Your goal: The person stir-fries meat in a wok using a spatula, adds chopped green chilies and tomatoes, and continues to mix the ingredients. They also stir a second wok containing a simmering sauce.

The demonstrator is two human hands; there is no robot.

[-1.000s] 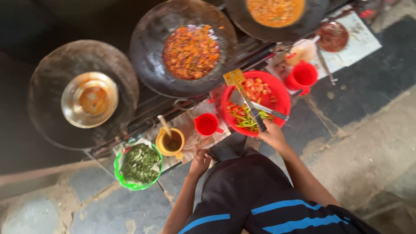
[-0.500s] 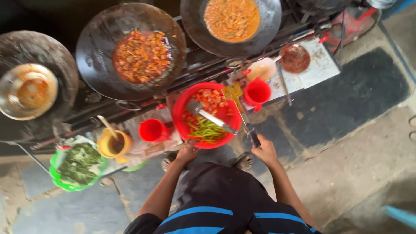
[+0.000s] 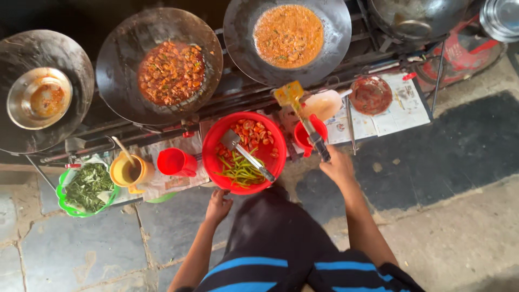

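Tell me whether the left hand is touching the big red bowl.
Apart. The head view shows the left hand below the red bowl, with a strip of grey floor between the fingers and the rim.

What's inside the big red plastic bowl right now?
The big red plastic bowl holds chopped red tomato pieces, green chilli strips and a metal spatula. Anything beneath them is hidden.

bowl [image 3: 244,186] before woks [image 3: 162,73], cup [image 3: 174,162] left

Wok [image 3: 419,19] cut off (top edge).
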